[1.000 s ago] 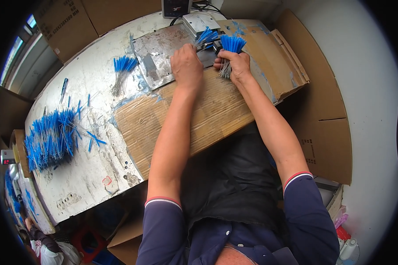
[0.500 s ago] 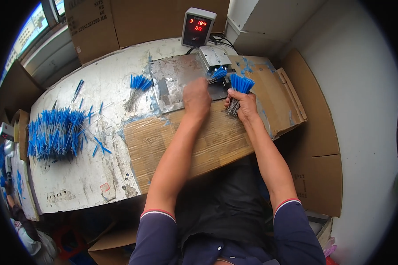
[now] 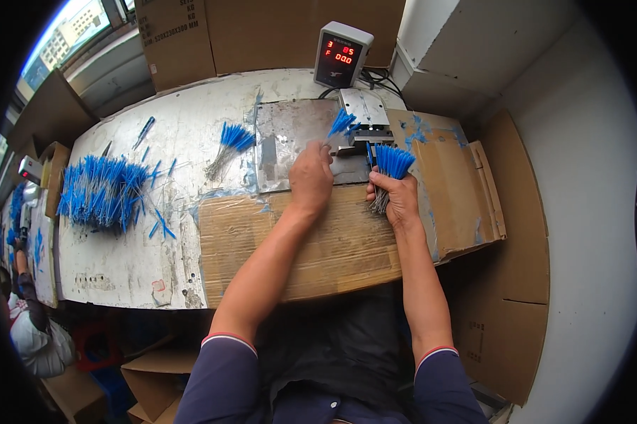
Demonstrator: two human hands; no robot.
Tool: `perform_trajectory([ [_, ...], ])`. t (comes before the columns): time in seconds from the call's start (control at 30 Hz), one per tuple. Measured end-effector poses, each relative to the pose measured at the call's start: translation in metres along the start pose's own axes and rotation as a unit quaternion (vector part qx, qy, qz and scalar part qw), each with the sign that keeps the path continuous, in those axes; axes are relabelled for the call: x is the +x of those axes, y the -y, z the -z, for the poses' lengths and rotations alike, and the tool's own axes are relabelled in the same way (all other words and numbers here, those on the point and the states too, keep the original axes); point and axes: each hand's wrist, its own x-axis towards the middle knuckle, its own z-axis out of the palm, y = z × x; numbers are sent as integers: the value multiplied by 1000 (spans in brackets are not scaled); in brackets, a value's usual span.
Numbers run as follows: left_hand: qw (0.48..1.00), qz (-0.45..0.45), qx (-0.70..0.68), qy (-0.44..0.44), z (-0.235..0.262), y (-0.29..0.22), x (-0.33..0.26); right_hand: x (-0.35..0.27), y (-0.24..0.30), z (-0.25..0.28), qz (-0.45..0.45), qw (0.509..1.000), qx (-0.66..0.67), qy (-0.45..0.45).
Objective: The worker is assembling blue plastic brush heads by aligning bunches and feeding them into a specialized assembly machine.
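From the left hand (image 3: 312,177), the right hand (image 3: 397,198) lies just past three o'clock, its fingers wrapped around the thin grey stems of a thick bundle of blue-tipped wires (image 3: 395,162), tips fanning upward and stems poking out below the grip. The left hand's fingers are pinched on the lower end of a small bunch of blue-tipped wires (image 3: 342,123), which points out toward one o'clock, near a metal block (image 3: 363,107) with a dark clamp (image 3: 373,134) on its near side. One upright blue piece (image 3: 368,154) stands just beside the thick bundle, at its ten o'clock edge. A worn steel plate (image 3: 283,120) spreads at eleven o'clock from the left hand, on a scuffed white counter (image 3: 128,265); taped cardboard (image 3: 290,258) fills six o'clock. Beyond the metal block, toward eleven o'clock, a display box (image 3: 342,53) shows red digits. A loose bundle of wires (image 3: 231,147) lies at ten o'clock from the left hand, a large pile of blue-tipped wires (image 3: 103,191) farther off at nine, and a pen (image 3: 144,132) between those two directions.
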Motion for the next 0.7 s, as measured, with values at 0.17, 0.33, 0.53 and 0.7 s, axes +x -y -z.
perform_trajectory([
  [0.17, 1000, 18, -14, 5, 6, 0, 1, 0, -1, 0, 18, 1000, 3, -18],
  [0.33, 999, 26, -33, -8, 7, 0, 1, 3, -5, -4, 18, 999, -4, -40],
  [0.53, 999, 27, -37, -11, 2, 7, 1, 5, -3, -12, 23, 997, -25, -70],
  [0.7, 999, 7, 4, -49, 0, 5, 2, 5, -4, -16, 40, 994, -39, -99],
])
